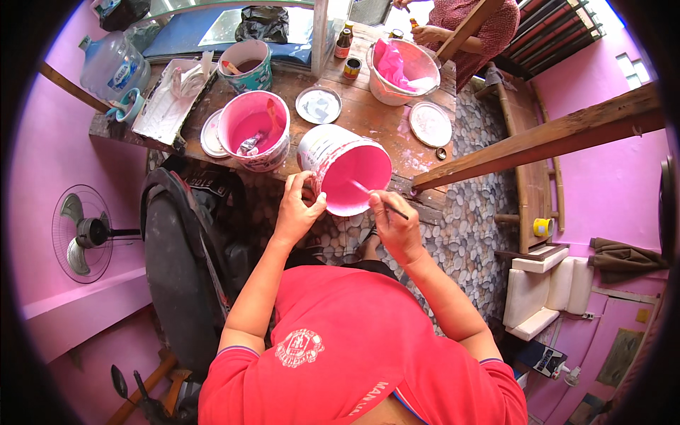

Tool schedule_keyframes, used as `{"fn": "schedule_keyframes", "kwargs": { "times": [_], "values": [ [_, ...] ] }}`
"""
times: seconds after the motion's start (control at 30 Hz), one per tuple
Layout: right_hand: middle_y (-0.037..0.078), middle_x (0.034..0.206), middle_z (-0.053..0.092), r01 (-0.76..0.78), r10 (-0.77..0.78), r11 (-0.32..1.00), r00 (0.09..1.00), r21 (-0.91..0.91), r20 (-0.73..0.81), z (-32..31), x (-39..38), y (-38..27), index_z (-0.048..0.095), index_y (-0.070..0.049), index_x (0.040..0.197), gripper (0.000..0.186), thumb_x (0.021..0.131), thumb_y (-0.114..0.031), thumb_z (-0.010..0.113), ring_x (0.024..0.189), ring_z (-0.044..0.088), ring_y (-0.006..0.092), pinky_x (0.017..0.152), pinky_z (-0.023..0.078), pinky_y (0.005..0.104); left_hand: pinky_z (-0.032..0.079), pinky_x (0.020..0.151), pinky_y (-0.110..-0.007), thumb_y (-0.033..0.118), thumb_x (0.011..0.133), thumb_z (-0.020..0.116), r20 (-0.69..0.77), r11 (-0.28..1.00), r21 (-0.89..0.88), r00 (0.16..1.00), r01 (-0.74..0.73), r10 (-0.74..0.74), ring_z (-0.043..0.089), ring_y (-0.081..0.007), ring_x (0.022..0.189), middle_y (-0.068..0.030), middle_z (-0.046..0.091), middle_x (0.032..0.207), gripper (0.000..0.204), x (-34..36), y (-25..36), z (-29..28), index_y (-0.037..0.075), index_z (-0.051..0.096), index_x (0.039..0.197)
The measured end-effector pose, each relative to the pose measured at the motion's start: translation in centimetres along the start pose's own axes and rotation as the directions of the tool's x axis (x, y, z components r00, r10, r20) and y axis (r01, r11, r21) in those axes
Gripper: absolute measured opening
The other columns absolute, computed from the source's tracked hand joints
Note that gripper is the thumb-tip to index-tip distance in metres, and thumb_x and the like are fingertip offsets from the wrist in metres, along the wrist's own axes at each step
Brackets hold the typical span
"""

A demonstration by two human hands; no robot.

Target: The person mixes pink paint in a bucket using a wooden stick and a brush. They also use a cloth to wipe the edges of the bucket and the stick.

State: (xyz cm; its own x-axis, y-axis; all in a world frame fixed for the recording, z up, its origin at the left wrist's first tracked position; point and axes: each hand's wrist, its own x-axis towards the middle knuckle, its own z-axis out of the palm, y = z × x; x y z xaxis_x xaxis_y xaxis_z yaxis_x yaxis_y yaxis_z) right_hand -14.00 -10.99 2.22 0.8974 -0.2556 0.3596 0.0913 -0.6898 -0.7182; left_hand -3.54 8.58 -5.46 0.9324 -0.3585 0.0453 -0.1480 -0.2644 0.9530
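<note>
A white bucket point(315, 144) with pink paint coating its inside lies tilted toward me at the table's near edge. My left hand point(297, 212) grips its rim on the left, thumb and fingers pinched around the edge. In my right hand point(400, 230) is a slim paint tool point(359, 186) with a dark handle end; its far end reaches into the bucket. Whether that end is a brush or a scraper I cannot tell. Just left of the bucket stands a pink-smeared bucket point(265, 161) with a brush point(272, 113) and a crumpled thing inside.
On the wooden table point(322, 76) are a teal bucket point(248, 79), two paint-stained lids point(318, 105), a white tray point(159, 113), a small can point(352, 68) and a tub point(397, 91) holding pink plastic. Another person point(464, 32) stands beyond. A wooden post point(538, 138) slants at right; a motorbike point(177, 248) stands left.
</note>
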Motion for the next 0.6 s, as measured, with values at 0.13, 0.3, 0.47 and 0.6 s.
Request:
{"fn": "schedule_keyframes", "kwargs": {
  "times": [0.13, 0.3, 0.47, 0.6],
  "values": [
    [0.016, 0.094, 0.071, -0.049, 0.043, 0.993, 0.997, 0.108, 0.056, 0.8, -0.9, 0.6, 0.068, 0.000, 0.102, 0.013, 0.098, -0.012, 0.066, 0.082, 0.071, 0.0339, 0.073, 0.057, 0.0387, 0.054, 0.078, -0.034, 0.017, 0.085, 0.076, 0.003, 1.000, -0.014, 1.000, 0.013, -0.013, 0.064, -0.0199, 0.084, -0.0101, 0.054, 0.114, 0.049, 0.0, 0.3, 0.0, 0.007, 0.055, 0.128],
    [0.016, 0.092, 0.071, -0.093, 0.093, 0.996, 0.995, 0.000, -0.034, -0.3, -0.1, 1.9, 0.068, 0.000, 0.101, 0.012, 0.098, -0.012, 0.066, 0.081, 0.070, 0.0341, 0.073, 0.057, 0.0390, 0.054, 0.077, -0.035, 0.016, 0.085, 0.075, 0.000, 1.000, -0.011, 1.000, 0.004, -0.004, 0.064, -0.0202, 0.083, -0.0101, 0.054, 0.114, 0.049, 0.0, 0.3, -0.1, 0.006, 0.055, 0.128],
    [0.016, 0.091, 0.070, -0.001, 0.000, 0.999, 0.999, -0.041, -0.034, -0.1, -0.1, 1.2, 0.067, 0.000, 0.101, 0.010, 0.098, -0.009, 0.066, 0.080, 0.069, 0.0353, 0.071, 0.057, 0.0397, 0.054, 0.078, -0.035, 0.016, 0.085, 0.075, 0.001, 1.000, 0.001, 1.000, 0.010, -0.010, 0.064, -0.0204, 0.083, -0.0104, 0.054, 0.114, 0.049, -0.1, 0.5, 0.0, 0.007, 0.055, 0.128],
    [0.016, 0.091, 0.070, -0.014, 0.014, 1.000, 1.000, 0.022, 0.007, 0.0, -0.5, 1.0, 0.068, -0.001, 0.101, 0.009, 0.098, -0.009, 0.066, 0.080, 0.070, 0.0350, 0.070, 0.057, 0.0400, 0.054, 0.078, -0.035, 0.016, 0.085, 0.075, -0.006, 1.000, 0.006, 1.000, -0.021, 0.021, 0.064, -0.0205, 0.084, -0.0105, 0.054, 0.114, 0.049, 0.0, 0.0, 0.0, 0.007, 0.055, 0.128]
  ]
}}
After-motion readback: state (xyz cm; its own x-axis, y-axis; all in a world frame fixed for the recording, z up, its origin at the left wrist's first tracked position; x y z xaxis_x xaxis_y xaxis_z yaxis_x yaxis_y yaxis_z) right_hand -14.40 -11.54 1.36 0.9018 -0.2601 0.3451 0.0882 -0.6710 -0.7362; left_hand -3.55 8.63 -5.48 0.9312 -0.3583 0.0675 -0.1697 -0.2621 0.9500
